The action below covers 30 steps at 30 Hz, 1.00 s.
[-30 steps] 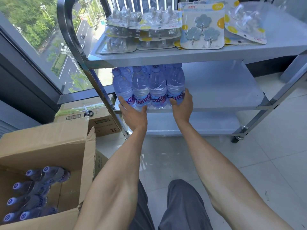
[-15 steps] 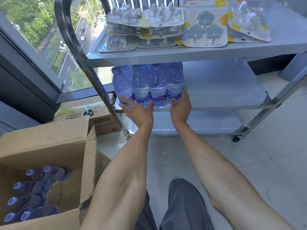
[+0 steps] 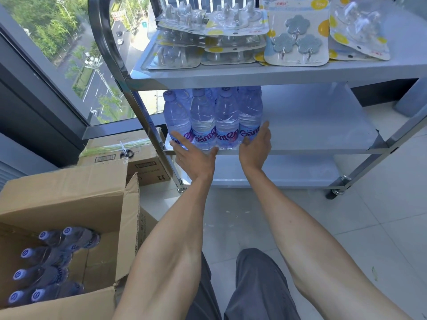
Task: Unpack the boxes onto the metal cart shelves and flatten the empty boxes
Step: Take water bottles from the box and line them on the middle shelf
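Both hands have eased back from the bottles point(image 3: 213, 118) on the cart point(image 3: 323, 125), left hand point(image 3: 196, 155) and right hand point(image 3: 255, 146) fingers loosely spread, holding nothing, so this batch looks placed; more wait in the box point(image 3: 69, 204).

The pack of water bottles point(image 3: 213, 118) stands upright at the left end of the middle shelf point(image 3: 323, 125) of the metal cart point(image 3: 265, 76); the bottles are clear with purple caps and purple labels, 4 in the front row; the open cardboard box point(image 3: 69, 204) stands on the floor at the left, its flap raised; more bottles point(image 3: 49, 264) lie on their sides inside it.
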Each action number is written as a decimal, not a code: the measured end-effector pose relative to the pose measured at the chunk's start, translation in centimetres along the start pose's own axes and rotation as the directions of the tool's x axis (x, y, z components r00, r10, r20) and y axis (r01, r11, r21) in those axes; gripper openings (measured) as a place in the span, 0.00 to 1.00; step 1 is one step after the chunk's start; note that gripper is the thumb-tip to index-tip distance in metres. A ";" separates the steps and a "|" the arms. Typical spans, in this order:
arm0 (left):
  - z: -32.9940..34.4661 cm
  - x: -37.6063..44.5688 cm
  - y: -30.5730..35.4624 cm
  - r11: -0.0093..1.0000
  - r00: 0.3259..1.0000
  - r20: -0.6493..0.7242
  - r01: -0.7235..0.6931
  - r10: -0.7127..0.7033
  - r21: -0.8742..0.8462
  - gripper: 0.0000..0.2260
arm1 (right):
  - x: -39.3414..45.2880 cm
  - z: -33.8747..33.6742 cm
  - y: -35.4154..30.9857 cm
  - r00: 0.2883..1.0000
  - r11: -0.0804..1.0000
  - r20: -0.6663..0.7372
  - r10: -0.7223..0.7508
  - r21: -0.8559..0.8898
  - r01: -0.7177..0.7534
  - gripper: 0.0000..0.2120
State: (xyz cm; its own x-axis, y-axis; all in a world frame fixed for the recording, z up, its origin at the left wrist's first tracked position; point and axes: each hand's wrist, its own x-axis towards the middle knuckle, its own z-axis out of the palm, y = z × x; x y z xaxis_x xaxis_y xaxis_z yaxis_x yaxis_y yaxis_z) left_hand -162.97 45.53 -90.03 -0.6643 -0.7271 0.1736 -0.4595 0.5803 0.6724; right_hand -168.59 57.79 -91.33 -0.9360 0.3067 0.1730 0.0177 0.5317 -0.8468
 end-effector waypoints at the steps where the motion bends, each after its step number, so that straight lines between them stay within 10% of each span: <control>1: -0.2 0.0 -0.3 1.000 1.000 0.009 -0.020 0.020 0.016 0.59 | -0.3 0.0 0.1 1.000 1.000 -0.004 0.021 0.016 -0.021 0.35; 20: -8.0 0.0 -7.8 0.932 0.963 0.096 -0.269 0.253 0.244 0.50 | -10.7 0.3 -2.6 0.999 0.999 -0.020 0.044 -0.008 -0.044 0.25; 30: -12.3 -1.2 -10.6 0.960 0.984 -0.041 -0.157 0.171 0.231 0.18 | -17.0 2.8 -4.2 0.979 0.993 0.205 0.017 0.114 -0.042 0.21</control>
State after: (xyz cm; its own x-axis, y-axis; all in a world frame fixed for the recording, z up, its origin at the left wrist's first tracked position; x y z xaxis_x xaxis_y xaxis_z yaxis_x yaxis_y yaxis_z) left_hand -150.01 35.75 -88.52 -0.7078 -0.6321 0.3154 -0.4736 0.7559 0.4520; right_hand -153.80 48.09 -92.11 -0.9876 0.1480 0.0516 0.0164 0.4251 -0.9050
